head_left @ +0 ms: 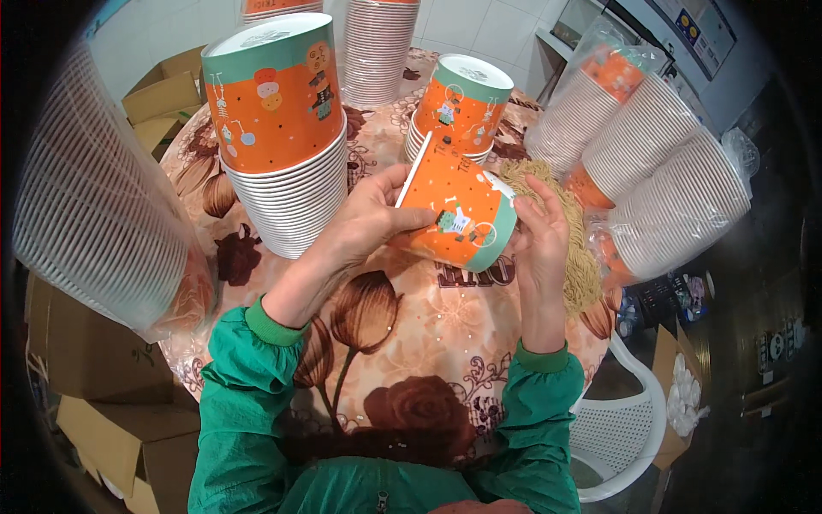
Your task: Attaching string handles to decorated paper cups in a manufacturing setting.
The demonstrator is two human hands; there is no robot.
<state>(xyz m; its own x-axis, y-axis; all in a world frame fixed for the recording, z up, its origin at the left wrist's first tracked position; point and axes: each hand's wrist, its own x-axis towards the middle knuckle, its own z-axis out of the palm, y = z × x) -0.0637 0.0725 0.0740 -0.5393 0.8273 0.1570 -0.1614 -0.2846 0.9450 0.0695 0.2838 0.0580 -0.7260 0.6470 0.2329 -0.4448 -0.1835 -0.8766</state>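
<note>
An orange paper cup [458, 216] with a teal band and cartoon prints lies tilted on its side between my hands, above the table. My left hand [364, 224] grips it near the white rim. My right hand [541, 236] holds its teal bottom end, fingers curled around it. Both sleeves are green. A tall stack of upside-down matching cups [278, 128] stands just left of my left hand. A shorter stack [462, 107] stands behind the held cup.
The round table [411, 334] has a brown floral cloth. Bagged cup stacks lie at the right [651, 163] and far left [94, 206]. A tan fibrous mat [578, 265] sits under my right hand. Cardboard boxes [111, 428] and a white plastic chair [621, 428] stand around.
</note>
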